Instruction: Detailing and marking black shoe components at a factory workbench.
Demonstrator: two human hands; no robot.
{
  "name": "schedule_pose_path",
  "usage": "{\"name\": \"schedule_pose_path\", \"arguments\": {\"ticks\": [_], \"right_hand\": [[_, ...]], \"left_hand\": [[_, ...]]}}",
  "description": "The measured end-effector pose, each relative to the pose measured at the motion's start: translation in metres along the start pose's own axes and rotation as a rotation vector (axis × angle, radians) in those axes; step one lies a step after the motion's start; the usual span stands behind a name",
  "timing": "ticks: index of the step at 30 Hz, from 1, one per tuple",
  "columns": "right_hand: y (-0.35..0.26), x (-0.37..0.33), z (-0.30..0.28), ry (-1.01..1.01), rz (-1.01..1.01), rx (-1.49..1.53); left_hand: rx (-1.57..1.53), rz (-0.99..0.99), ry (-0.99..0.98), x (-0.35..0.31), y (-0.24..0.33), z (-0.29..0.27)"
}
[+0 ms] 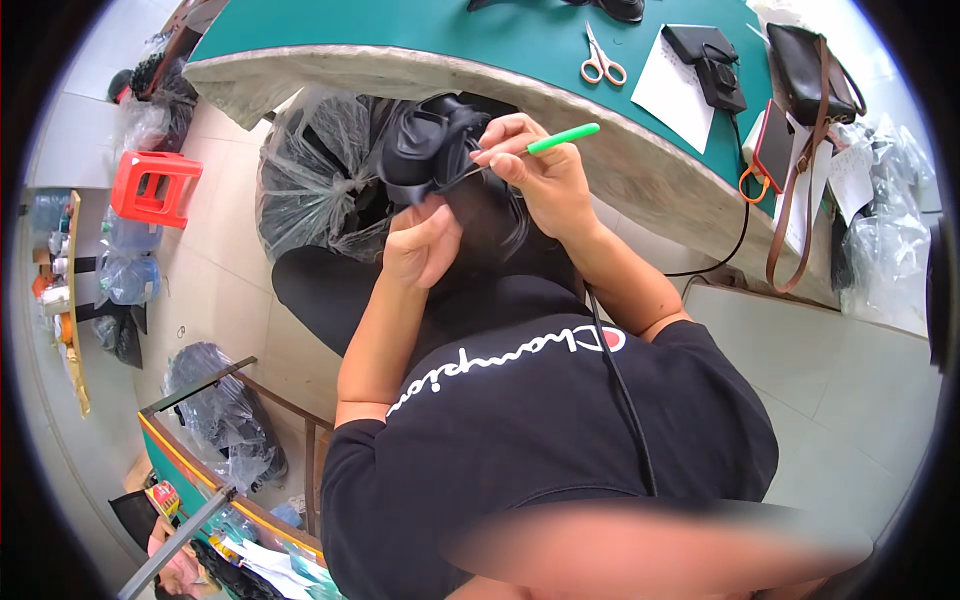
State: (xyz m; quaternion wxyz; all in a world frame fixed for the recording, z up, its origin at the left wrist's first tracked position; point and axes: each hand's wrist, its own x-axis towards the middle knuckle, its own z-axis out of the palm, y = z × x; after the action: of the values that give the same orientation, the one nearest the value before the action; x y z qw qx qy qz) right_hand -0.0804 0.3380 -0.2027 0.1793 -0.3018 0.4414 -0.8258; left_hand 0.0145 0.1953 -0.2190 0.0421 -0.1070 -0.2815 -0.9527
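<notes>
Black cloth looked soft, light, slippery; best pinched by edges. Left hand pinched it; right hand held green-handled tool.

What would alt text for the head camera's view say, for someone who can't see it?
A person's right hand holds a thin, green-handled tool to bunched black material, with the left hand at its near edge. Beyond, a green-topped table bears scissors and white paper; a red stool stands off to the left.
</notes>
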Motion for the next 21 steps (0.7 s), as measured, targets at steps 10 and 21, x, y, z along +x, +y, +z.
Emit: {"name": "schedule_pose_path", "arguments": {"ticks": [10,21], "right_hand": [[-0.011,-0.009,0.012,0.016,-0.157,-0.226],[-0.011,-0.013,0.014,-0.051,-0.172,-0.406]], "left_hand": [[0.133,0.140,0.236,-0.003,-0.001,0.012],[0.108,0.088,0.234,-0.004,0.000,0.008]]}}
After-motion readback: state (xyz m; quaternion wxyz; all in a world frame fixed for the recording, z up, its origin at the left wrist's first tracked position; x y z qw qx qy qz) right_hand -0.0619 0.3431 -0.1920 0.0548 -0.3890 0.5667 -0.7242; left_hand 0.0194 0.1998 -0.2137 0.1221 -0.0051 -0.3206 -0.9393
